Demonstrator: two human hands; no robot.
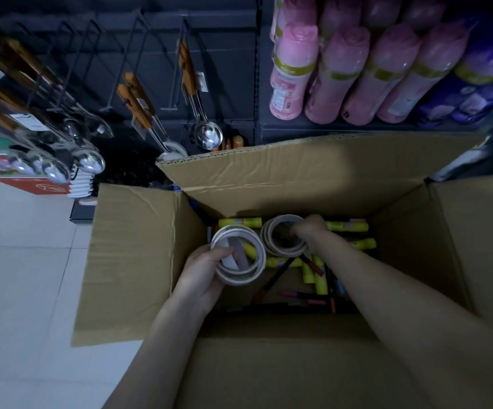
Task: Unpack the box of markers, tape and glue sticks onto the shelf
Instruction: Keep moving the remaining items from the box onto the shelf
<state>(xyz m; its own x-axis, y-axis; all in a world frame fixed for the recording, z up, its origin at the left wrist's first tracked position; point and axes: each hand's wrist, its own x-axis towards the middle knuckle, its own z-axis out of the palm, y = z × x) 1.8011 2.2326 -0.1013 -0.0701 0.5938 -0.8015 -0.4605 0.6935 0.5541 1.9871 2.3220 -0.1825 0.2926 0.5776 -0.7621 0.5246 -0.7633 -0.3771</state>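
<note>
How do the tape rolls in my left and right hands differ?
The left tape stack sits nearer, by the left wall of the box; the right tape stack farther back. The left hand grips its stack's rim; the right hand hooks into its stack's core. Both are pale stacked rolls.

Both bare forearms reach forward and down. The left grip (207, 271) curls round one tape stack (239, 280); the right grip (311, 231) hooks its fingers into the second tape stack (266, 236).

Bare forearms (402, 290), slim wrists, left grip (201, 276) and right grip (310, 230) likewise bare
</note>
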